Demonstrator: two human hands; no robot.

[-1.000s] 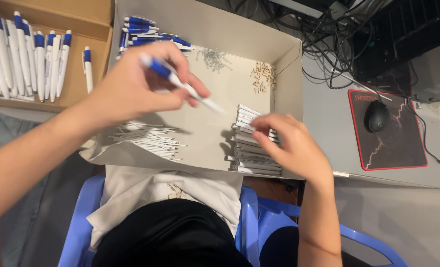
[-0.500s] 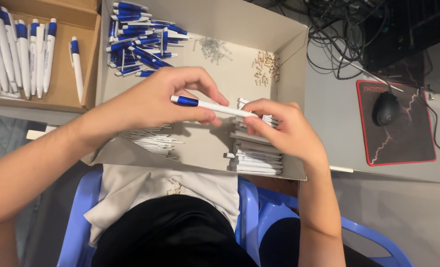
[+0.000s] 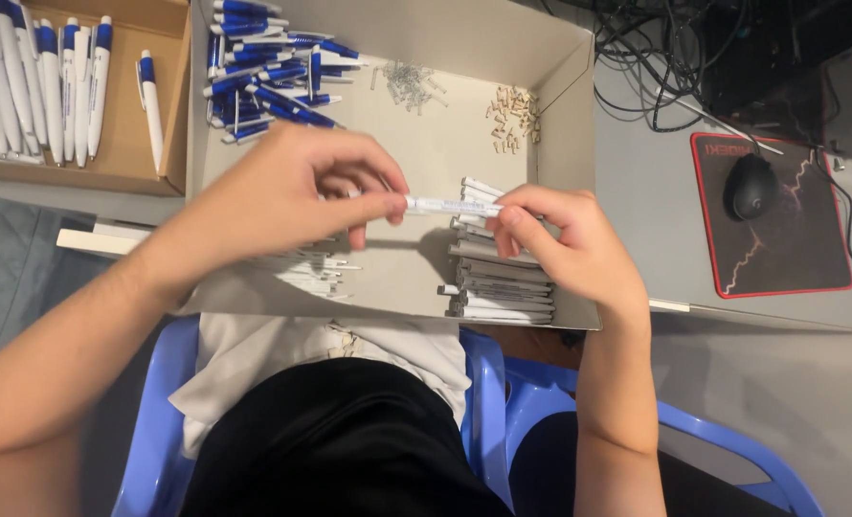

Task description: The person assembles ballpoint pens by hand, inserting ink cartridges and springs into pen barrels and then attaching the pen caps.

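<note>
Both hands hold one white pen barrel (image 3: 442, 205) level over an open cardboard box (image 3: 568, 105). My left hand (image 3: 292, 191) grips its left end, fingers curled over it. My right hand (image 3: 565, 244) pinches the right end. Under the right hand lies a stack of white pen barrels (image 3: 495, 278). A smaller heap of white pen parts (image 3: 313, 268) lies under the left hand. Blue pen caps (image 3: 263, 77) are piled at the box's far left corner.
Small metal springs (image 3: 409, 78) and tan plastic bits (image 3: 512, 113) lie at the far side of the box. A second box (image 3: 153, 172) at left holds finished blue-and-white pens (image 3: 57, 81). A mouse (image 3: 750, 187) sits on a red-edged pad at right. Blue chairs below.
The left hand swung the pen from a raised tilt down to level. The right hand left the barrel stack and took hold of the pen's right end. The blue part is now hidden.
</note>
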